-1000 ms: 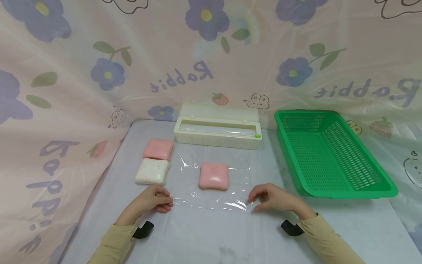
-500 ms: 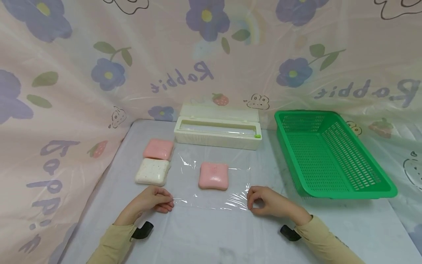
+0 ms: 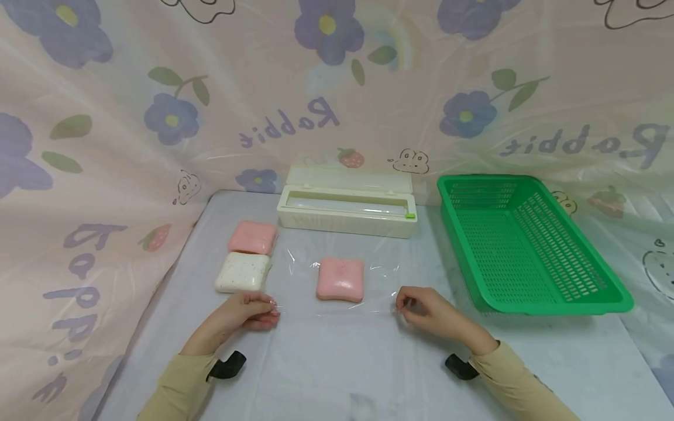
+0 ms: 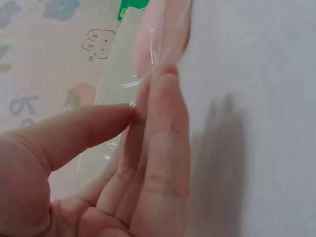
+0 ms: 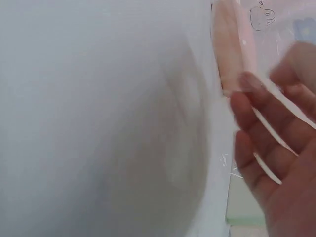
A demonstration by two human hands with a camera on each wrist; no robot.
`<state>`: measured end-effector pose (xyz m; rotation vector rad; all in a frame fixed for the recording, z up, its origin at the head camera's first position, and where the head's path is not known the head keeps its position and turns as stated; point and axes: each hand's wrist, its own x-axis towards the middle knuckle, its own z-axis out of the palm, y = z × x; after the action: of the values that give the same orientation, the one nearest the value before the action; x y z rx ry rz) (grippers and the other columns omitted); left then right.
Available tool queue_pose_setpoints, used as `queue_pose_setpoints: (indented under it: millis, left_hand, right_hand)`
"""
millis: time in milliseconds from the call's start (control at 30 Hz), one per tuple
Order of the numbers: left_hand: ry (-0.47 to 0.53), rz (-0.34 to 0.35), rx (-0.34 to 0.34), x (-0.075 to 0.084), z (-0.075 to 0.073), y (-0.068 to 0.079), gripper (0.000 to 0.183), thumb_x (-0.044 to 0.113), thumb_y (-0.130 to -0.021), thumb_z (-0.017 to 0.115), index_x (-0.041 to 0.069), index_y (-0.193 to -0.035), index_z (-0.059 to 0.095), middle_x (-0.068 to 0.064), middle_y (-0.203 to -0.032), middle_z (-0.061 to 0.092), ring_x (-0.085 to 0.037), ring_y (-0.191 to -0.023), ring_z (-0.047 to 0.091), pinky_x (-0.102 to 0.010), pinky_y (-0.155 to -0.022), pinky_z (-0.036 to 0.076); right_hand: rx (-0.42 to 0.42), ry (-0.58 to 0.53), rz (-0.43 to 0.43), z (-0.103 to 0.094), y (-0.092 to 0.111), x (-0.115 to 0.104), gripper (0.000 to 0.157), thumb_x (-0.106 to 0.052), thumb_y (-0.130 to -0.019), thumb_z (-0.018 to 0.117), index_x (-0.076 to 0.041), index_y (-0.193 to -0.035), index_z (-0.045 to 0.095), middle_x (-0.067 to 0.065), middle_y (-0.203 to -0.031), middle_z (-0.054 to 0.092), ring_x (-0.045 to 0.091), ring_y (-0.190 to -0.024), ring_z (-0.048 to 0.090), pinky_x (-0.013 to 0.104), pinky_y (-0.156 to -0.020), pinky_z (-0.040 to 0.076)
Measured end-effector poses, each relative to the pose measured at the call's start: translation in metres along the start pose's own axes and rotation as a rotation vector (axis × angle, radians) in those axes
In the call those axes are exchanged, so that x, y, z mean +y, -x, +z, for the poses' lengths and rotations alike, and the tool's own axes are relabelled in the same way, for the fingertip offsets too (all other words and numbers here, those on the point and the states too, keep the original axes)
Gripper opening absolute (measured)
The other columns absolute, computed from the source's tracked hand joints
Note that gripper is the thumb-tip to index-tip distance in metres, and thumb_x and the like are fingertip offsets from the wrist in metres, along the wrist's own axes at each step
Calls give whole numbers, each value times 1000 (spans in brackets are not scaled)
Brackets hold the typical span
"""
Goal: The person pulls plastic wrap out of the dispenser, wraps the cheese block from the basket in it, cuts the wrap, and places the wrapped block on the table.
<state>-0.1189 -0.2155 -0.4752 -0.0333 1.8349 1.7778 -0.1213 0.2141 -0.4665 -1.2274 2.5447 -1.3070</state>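
Observation:
A pink pillow-shaped bar of soap [image 3: 340, 280] lies on a sheet of clear plastic wrap [image 3: 300, 292] in the middle of the table. My left hand [image 3: 241, 318] pinches the near left corner of the wrap between thumb and fingers; the left wrist view shows the thumb tip [image 4: 121, 116] meeting the index finger over the film. At the near right corner my right hand [image 3: 434, 316] pinches the wrap as well, blurred in the right wrist view. The wrap's near edge runs between both hands, slightly lifted. A white speckled soap [image 3: 242, 273] lies just beyond my left hand.
Another pink soap [image 3: 253, 237] touches the far side of the white one. Behind the wrap stands a cream plastic wrap dispenser [image 3: 344, 222], lid raised, with a green cutter slider [image 3: 410, 216]. A green slotted basket [image 3: 476, 275] sits at the right. A patterned curtain [image 3: 210, 134] borders the table.
My right hand has closed its fingers on the near right corner of the wrap. Both hands have then moved slightly away from me, bringing the wrap's near edge up toward the pink soap.

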Motion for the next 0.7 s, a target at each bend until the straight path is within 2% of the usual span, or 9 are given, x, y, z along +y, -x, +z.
queue_pose_setpoints:
  millis: [133,233,333,467,600,700]
  left_hand:
    - [76,-1,8,3,-1,-2,33,6,-95,58,-17,-116,49,-16,-97,68,-25,-89,68,-37,-82,56]
    - [127,-5,22,6,-1,-3,35,5,-94,59,-18,-118,48,-15,-97,68,-24,-89,68,-35,-84,55]
    - [199,-1,20,9,0,-3,31,3,-95,57,-17,-117,48,-15,-97,68,-24,-91,68,-35,-86,54]
    - [326,8,24,14,4,-4,21,1,-98,51,-11,-115,47,-16,-99,66,-25,-96,66,-36,-90,52]
    - [466,42,77,20,10,-6,12,-1,-99,47,-4,-110,45,-17,-100,65,-25,-98,66,-34,-92,50]
    - [584,62,143,24,18,-7,16,-5,-98,45,-5,-114,44,-18,-103,64,-25,-99,65,-34,-95,48]
  right_hand:
    - [75,16,36,-8,-9,-14,21,18,-83,58,-2,-89,57,9,-82,63,18,-75,58,27,-67,51]
    - [104,10,61,-11,-12,-15,16,16,-87,56,1,-91,54,11,-83,65,24,-75,61,26,-68,51]
    - [120,-20,86,-9,-13,-6,11,14,-90,54,3,-93,52,13,-83,66,29,-76,62,28,-68,51]
    - [140,-44,146,-4,-10,16,9,8,-94,53,-1,-95,50,11,-82,66,28,-76,63,27,-66,50]
    - [167,-84,234,0,-9,31,8,1,-97,53,-5,-94,50,8,-79,65,27,-73,62,24,-61,47]
    - [189,-155,322,1,-13,26,6,3,-95,54,-2,-93,52,14,-76,63,33,-68,60,23,-55,44]
